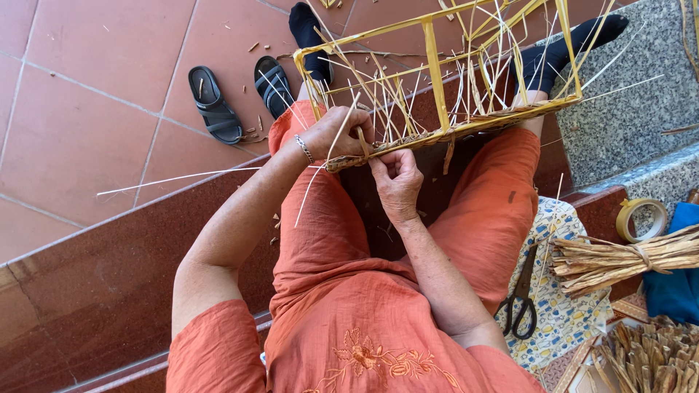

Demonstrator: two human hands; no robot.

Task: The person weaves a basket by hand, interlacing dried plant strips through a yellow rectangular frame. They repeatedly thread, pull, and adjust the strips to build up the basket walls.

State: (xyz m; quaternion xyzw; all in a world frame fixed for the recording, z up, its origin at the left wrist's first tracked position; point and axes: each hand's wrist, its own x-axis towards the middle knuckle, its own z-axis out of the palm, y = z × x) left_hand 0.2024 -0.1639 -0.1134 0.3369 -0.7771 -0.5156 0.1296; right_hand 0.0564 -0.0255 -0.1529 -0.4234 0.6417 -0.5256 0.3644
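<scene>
Basket frame (pixel 437 87) of yellow cane, half woven, rests across the person's knees, loose strands sticking up. Left hand (pixel 336 135), bracelet at wrist, closed around the woven rim corner; right hand (pixel 397 178) pinching the same rim from below. Black sandals (pixel 240 94) on the tiled floor; scissors (pixel 518 302) on patterned cloth, tied fibre bundle (pixel 619 258), tape roll (pixel 641 218) alongside.

Down on the terracotta floor tiles (pixel 87 109), a pair of black sandals (pixel 240 94) sits side by side among scattered chips. Over on the other side, black-handled scissors (pixel 520 295) lie on a patterned cloth (pixel 564 327), a tied bundle of dried strips (pixel 626 260) just beside them, a roll of tape (pixel 641 218) behind, near some blue fabric (pixel 673 291).
</scene>
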